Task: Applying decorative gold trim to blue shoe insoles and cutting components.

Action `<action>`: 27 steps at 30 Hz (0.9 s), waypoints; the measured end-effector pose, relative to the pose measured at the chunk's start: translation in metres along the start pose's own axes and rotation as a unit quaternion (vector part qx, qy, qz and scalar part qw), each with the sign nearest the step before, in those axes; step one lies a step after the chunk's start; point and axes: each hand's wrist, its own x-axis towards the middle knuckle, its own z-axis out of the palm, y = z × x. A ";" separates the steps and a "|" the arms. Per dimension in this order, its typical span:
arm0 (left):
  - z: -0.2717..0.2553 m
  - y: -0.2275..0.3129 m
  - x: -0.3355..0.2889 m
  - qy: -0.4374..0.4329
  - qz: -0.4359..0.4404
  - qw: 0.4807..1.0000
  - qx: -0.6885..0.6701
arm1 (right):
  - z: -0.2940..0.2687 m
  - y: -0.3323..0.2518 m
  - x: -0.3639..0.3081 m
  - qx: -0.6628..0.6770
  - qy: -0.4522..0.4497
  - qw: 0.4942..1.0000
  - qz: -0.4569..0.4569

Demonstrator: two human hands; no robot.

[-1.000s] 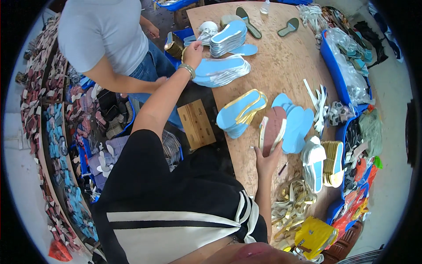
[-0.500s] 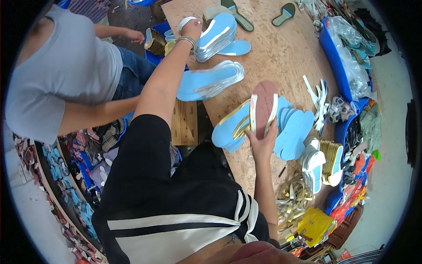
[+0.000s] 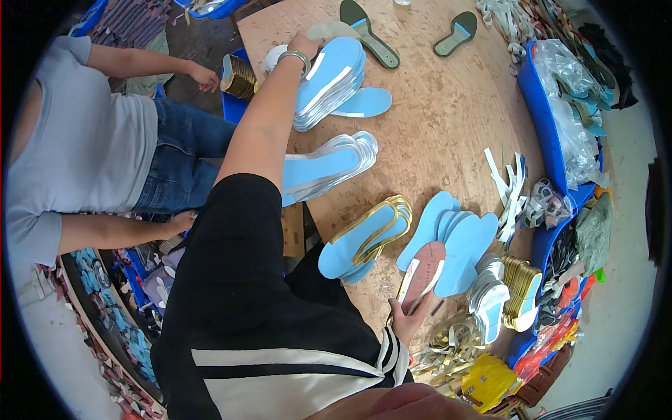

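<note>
My right hand [image 3: 409, 323] is closed on the near end of a brownish-pink insole [image 3: 425, 271] with white strips along its edges. It holds the insole low over the near edge of the table, beside loose blue insoles [image 3: 465, 245]. My left arm reaches far across the table. At its end my left hand [image 3: 302, 45], with a bracelet at the wrist, is beside a stack of blue insoles with white strips [image 3: 329, 77] and a pale translucent piece [image 3: 334, 31]. Its fingers are mostly hidden, and I cannot see what they hold. A white round thing [image 3: 274, 57] lies by that wrist.
Gold-edged blue insoles [image 3: 364, 238] and silver-edged ones [image 3: 329, 168] lie along the table's left side. Two dark green insoles [image 3: 455, 35] are at the far end. Blue bins [image 3: 542, 112] line the right. Another person [image 3: 105, 147] stands at the left.
My right hand has drawn the pink insole back toward me, off the blue insoles. My left hand has shifted slightly toward the pale piece. The other person has moved left, drawing the nearer arm back.
</note>
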 end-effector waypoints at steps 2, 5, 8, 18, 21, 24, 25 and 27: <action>0.013 -0.010 0.018 -0.014 -0.053 0.995 -0.087 | 0.000 0.000 0.003 0.001 0.003 1.000 -0.007; 0.014 -0.027 0.037 -0.076 -0.114 0.976 -0.171 | -0.003 -0.004 0.010 0.003 -0.002 1.000 -0.001; 0.020 -0.024 0.035 -0.135 -0.146 0.948 -0.250 | -0.007 -0.011 0.013 -0.017 -0.001 1.000 0.014; -0.008 0.013 0.001 -0.217 -0.146 0.907 -0.329 | -0.010 -0.017 0.026 0.034 -0.046 0.998 -0.006; 0.001 0.028 -0.005 -0.202 -0.153 0.908 -0.333 | -0.005 -0.027 0.026 0.087 -0.065 0.994 0.013; 0.011 0.017 0.012 -0.069 -0.074 0.940 -0.325 | -0.004 -0.031 0.029 0.044 -0.101 0.994 0.002; 0.010 0.019 0.012 -0.068 -0.073 0.940 -0.327 | -0.006 -0.034 0.030 0.044 -0.100 0.994 0.000; 0.007 0.031 0.011 0.002 -0.012 0.951 -0.310 | -0.011 -0.038 0.032 0.007 -0.104 0.994 -0.015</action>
